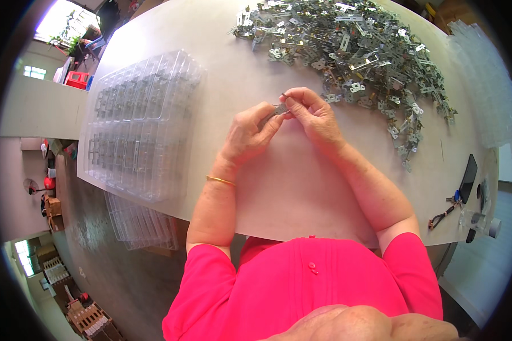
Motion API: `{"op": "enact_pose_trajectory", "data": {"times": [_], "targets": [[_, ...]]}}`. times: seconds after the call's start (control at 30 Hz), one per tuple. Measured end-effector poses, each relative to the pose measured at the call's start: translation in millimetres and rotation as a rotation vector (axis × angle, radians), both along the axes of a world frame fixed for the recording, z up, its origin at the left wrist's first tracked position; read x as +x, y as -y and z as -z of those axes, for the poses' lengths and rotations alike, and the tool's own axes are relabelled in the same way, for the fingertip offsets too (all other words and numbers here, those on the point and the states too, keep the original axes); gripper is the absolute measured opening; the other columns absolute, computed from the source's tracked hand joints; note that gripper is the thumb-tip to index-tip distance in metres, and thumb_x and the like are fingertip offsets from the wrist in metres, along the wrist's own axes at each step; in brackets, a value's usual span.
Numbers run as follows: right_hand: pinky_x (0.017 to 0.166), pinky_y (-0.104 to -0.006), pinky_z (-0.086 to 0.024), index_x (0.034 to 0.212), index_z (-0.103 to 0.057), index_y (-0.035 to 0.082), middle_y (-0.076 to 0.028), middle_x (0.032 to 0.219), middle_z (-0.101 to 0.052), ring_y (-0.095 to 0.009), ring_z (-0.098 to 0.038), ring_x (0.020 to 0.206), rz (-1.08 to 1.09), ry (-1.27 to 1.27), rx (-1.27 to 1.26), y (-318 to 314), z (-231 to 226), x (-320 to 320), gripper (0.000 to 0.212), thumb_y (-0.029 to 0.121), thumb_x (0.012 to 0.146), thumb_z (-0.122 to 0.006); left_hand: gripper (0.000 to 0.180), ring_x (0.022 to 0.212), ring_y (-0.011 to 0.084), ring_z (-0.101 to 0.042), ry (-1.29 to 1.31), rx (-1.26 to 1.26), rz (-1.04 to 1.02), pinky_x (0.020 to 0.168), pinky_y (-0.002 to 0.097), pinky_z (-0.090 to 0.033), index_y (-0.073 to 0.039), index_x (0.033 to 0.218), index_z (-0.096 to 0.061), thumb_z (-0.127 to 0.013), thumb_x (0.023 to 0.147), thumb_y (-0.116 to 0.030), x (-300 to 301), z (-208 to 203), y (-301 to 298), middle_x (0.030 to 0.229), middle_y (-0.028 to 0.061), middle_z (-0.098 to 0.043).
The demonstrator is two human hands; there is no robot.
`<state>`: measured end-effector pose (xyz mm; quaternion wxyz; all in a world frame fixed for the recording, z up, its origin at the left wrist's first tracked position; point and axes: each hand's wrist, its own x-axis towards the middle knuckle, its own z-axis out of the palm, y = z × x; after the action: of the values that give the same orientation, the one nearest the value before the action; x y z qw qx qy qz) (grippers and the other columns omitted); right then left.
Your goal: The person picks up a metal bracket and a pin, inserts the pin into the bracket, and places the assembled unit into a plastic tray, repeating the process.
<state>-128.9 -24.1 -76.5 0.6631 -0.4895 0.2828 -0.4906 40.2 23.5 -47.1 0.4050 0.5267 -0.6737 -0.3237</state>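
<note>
Over the middle of the table my two hands meet at a small flat metal bracket [279,109]. My left hand [249,129] is closed round one end of it, thumb pressed along the side. With thumb and forefinger, my right hand [314,116] pinches the other end, where a small dark tip sticks up. The fingers cover much of the piece, so its full shape is hidden. Beyond my right hand spreads a large heap of similar metal parts [347,48]. Left of my left hand lies a stack of clear plastic trays [145,122] with rows of metal parts in their slots.
More clear trays [483,85] are stacked at the far right edge. Near the right front corner lie a dark phone [468,178], keys on a strap [441,217] and a roll of tape [494,228]. Below the table's left edge are further clear trays [139,221].
</note>
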Motion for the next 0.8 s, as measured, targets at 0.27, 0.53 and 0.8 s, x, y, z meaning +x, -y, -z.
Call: {"op": "enact_pose_trajectory", "data": {"times": [0.27, 0.53, 0.8], "targets": [[0.077, -0.0248, -0.054, 0.106, -0.066, 0.004, -0.003, 0.091, -0.068, -0.009, -0.064, 0.082, 0.030, -0.115, 0.030, 2.9, -2.2, -3.0, 0.013, 0.014, 0.100, -0.060, 0.017, 0.067, 0.0065, -0.052, -0.094, 0.066, 0.013, 0.060, 0.0229, -0.043, 0.002, 0.104, -0.066, -0.062, 0.090, -0.008, 8.2, 1.5, 1.6, 0.075, 0.0006, -0.060], [0.078, -0.0255, -0.055, 0.107, -0.066, 0.003, -0.004, 0.093, -0.068, -0.010, -0.066, 0.084, 0.053, -0.079, 0.036, 3.4, -2.7, -3.2, 0.014, 0.015, 0.100, -0.060, 0.033, 0.079, 0.0092, -0.061, -0.299, 0.228, 0.052, 0.071, 0.0248, -0.052, 0.000, 0.126, -0.059, -0.059, 0.094, -0.006, 6.3, -1.5, 0.4, 0.093, 0.0049, -0.066], [0.063, -0.0243, -0.048, 0.106, -0.068, 0.006, -0.002, 0.086, -0.069, -0.007, -0.056, 0.069, 0.180, -0.421, -0.235, -5.1, -8.7, -3.1, 0.011, 0.008, 0.095, -0.065, 0.037, 0.080, 0.0085, -0.062, -0.294, 0.090, -0.128, 0.070, 0.0230, -0.052, -0.002, 0.129, -0.054, -0.065, 0.093, -0.004, 4.2, 12.8, 4.8, 0.092, 0.0023, -0.064]]}}
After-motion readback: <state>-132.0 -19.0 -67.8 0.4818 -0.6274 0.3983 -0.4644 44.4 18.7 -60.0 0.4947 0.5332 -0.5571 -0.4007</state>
